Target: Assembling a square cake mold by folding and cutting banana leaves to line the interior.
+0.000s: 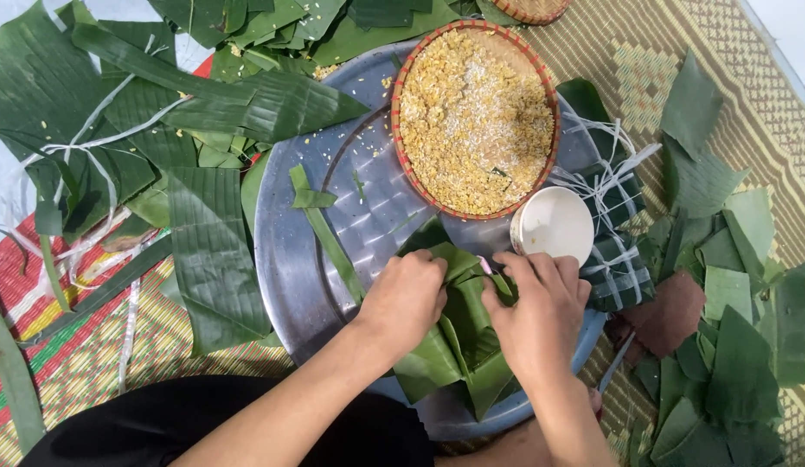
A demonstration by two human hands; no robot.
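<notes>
I press my left hand [408, 298] and right hand [536, 310], fingers closed gripping the folded green banana-leaf parcel [458, 346], at the round metal tray's [285, 259] near edge; next, tie securely.

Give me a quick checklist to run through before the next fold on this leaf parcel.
1. Left hand on the leaf parcel: ok.
2. Right hand pressing its other side: ok.
3. Parcel resting on the metal tray: ok.
4. Filling fully covered by leaf: cannot tell, hands hide the top.
5. Basket of yellow filling close by on the tray: ok.
6. White cup clear of the parcel: ok, just beyond the fingers.
</notes>
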